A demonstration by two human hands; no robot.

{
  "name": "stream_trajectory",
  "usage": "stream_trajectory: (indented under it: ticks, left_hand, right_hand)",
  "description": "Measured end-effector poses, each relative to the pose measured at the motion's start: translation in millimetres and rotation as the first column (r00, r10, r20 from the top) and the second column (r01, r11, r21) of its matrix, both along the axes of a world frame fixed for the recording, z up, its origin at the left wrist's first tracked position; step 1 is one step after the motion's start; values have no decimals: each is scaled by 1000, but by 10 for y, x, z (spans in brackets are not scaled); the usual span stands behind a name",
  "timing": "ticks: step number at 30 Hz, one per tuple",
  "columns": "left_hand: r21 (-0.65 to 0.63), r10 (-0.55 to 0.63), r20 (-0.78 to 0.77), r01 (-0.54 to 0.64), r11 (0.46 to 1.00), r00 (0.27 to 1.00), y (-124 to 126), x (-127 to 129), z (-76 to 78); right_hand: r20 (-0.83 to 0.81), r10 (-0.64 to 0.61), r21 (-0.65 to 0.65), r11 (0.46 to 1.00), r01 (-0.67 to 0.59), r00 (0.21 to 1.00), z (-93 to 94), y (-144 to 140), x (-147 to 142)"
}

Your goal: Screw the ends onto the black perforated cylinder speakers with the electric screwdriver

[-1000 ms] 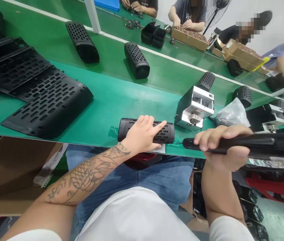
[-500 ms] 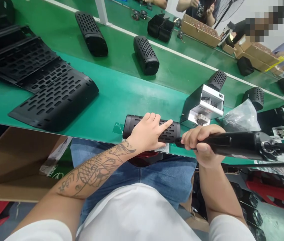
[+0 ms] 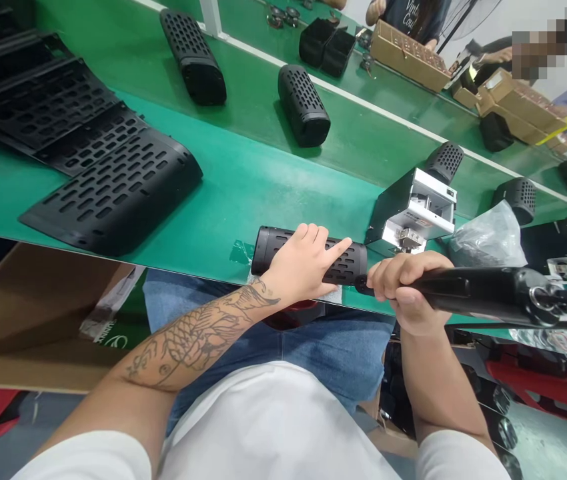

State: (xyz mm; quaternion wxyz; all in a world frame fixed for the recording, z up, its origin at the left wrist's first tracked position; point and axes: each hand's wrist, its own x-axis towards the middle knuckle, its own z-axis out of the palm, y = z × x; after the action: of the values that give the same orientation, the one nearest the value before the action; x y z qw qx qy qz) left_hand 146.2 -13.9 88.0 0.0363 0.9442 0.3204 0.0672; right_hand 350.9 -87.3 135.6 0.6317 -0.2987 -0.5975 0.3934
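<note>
A black speaker housing [image 3: 347, 265] with slotted openings lies at the front edge of the green table. My left hand [image 3: 304, 259] rests over it, thumb on the near side and fingers across the top, holding it down. My right hand [image 3: 416, 288] is wrapped around a black electric screwdriver [image 3: 483, 291], held nearly level. The screwdriver's nose meets the right end of the housing; its bit is hidden. Just beyond my right hand stands a black and silver screw feeder [image 3: 416, 213].
Stacked slotted black covers [image 3: 113, 193] lie at the left. Finished-looking housings [image 3: 304, 107] stand on the green conveyor [image 3: 248, 80] behind. A clear plastic bag [image 3: 491, 237] sits right of the feeder. Across the line, a person [image 3: 413, 17] is near a cardboard box [image 3: 408, 57].
The view has shifted slightly, so most things sit a little further right. Both hands keep their hold, and the screwdriver stays at the housing's end.
</note>
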Motion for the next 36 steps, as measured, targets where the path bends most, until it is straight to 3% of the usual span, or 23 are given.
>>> stream_trajectory:
  ticks: [5,7,8,10,12,15,19,23,27,29,32,36]
  left_hand:
    - [-35,28,-41,-30,999,999,-32,39,41]
    - [-48,43,-37,-45,998,998,-46,63,46]
    - [-54,50,-35,-51,997,998,-53,76,47]
    - [-68,58,-35,-61,996,998,-62,98,47]
    - [-86,59,-36,-62,994,998,-61,101,51]
    - [-122,35,-32,-39,992,999,-28,35,73]
    - [-139,13,-42,-18,990,999,68,-184,130]
    - [-163,44,-109,-61,985,993,144,-346,191]
    - [-237,52,-151,-87,967,987,144,-348,225]
    - [-241,62,-148,-97,966,987,130,-333,232]
    - [-243,70,-130,-101,965,989,108,-326,242]
    - [-247,61,-119,-89,965,991,84,-330,254]
  right_hand:
    - [21,-70,16,997,69,997,126,-13,123]
    - [11,-227,81,971,226,974,192,77,321]
    - [3,-352,123,929,349,936,210,150,446]
    - [-13,-606,197,778,596,795,197,329,713]
    - [-5,-738,222,657,720,675,119,508,948]
    - [-11,-779,177,615,768,627,-43,665,1144]
    - [14,-758,135,648,750,652,-92,593,1135]
    - [29,-665,102,744,660,746,129,298,902]
    - [5,-379,128,918,376,925,349,9,406]
    - [-1,-230,116,967,228,973,380,-42,88]
    - [-19,-101,102,989,103,995,333,18,-323]
    - [-14,-73,110,991,74,997,226,170,-552]
